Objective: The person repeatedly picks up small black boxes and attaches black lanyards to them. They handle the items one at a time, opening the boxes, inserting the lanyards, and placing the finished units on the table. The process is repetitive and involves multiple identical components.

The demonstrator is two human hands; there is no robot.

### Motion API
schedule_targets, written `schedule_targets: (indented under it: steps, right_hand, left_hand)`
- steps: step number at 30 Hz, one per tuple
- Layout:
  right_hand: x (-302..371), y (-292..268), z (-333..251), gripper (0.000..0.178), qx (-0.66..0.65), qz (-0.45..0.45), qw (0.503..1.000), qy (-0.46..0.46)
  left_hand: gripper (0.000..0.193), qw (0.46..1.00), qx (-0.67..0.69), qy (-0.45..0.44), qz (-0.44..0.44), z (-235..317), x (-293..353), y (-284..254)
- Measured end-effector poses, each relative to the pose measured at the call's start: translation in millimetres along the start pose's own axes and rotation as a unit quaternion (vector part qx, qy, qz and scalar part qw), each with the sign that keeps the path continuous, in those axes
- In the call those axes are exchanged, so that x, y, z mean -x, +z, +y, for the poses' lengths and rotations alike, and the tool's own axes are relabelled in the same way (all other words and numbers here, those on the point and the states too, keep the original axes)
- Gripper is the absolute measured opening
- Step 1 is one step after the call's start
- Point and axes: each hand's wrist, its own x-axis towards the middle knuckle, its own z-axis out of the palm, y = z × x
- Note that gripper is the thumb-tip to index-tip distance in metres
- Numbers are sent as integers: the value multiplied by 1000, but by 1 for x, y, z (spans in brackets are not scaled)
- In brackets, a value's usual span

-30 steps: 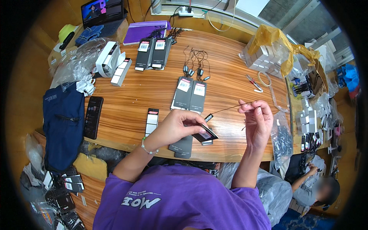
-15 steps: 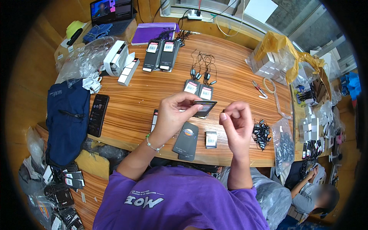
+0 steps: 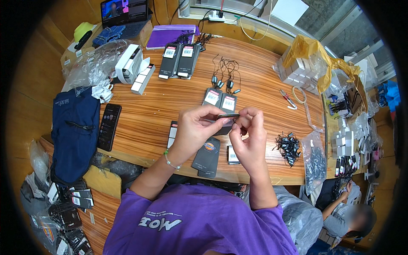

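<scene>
My left hand (image 3: 196, 126) pinches a dark hang tag (image 3: 228, 115) between thumb and fingers, edge-on above the table. At the tag's right end, the fingertips of my right hand (image 3: 251, 140) are pressed together; what they hold is too small to make out. Below lie dark hang tags with a round emblem (image 3: 205, 156) and a small stack of white labels (image 3: 232, 156), partly covered by my right hand. Right of that hand is a pile of black tag strings (image 3: 288, 148). Beyond my hands are two labelled tags (image 3: 220, 98) with strings attached.
Stacks of strung tags (image 3: 178, 61) stand farther back, beside a purple packet (image 3: 168, 36). On the left are a phone (image 3: 109, 127), a navy bag (image 3: 74, 136) and white label bundles (image 3: 136, 72). Pliers (image 3: 288, 99) and wrapped boxes (image 3: 299, 70) lie right. Another person (image 3: 344, 214) sits lower right.
My right hand has moved left to the edge of the tag. The tag has tipped from showing its face to nearly edge-on, still in my left hand.
</scene>
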Motion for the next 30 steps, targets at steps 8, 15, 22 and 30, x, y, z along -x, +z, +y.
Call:
schedule_targets:
  steps: [8,15,22,30]
  right_hand:
    - [-4,-2,3,33,24,-29,999,-23]
    - [-1,0,10,32,-124,-31,991,28]
    - [0,1,9,32,-127,-18,991,41]
    - [0,0,11,32,-160,-30,985,53]
  left_hand:
    - [12,999,-34,24,1,0,3,3]
    - [12,996,-72,54,-16,1,3,0]
    - [12,999,-28,21,0,3,6,4]
    - [12,997,-50,58,-2,1,6,5]
